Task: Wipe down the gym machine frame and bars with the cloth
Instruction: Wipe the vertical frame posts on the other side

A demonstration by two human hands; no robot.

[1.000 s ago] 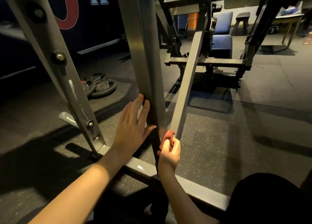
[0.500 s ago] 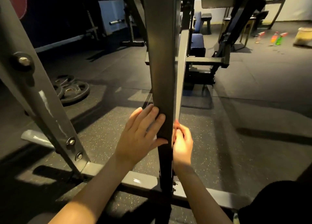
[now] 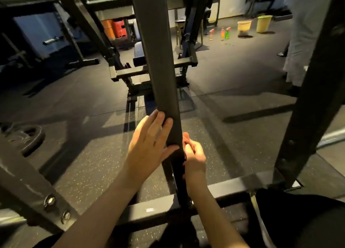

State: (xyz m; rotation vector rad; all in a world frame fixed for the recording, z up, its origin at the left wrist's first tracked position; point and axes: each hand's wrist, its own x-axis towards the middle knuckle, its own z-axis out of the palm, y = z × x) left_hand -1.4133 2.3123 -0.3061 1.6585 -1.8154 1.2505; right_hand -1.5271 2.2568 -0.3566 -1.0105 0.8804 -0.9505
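Note:
A dark grey upright bar (image 3: 160, 70) of the gym machine frame rises through the middle of the view. My left hand (image 3: 149, 146) rests flat against its left face, fingers straight, thumb lying across the front. My right hand (image 3: 194, 154) is on the bar's right side with curled fingers, holding a small red cloth (image 3: 185, 138) against the metal; only a sliver of cloth shows above the fingers. The bar meets a horizontal base bar (image 3: 149, 210) near my wrists.
A slanted frame bar with bolts (image 3: 37, 188) stands at lower left and a dark post (image 3: 313, 98) at right. Weight plates (image 3: 22, 135) lie on the rubber floor to the left. Farther back are a bench machine (image 3: 153, 68), spray bottles (image 3: 225, 32) and two buckets (image 3: 244, 28).
The view has swung rightward and closer to the upright bar. My right hand with the cloth has slid up the bar's right side; the left hand stays flat on the left face.

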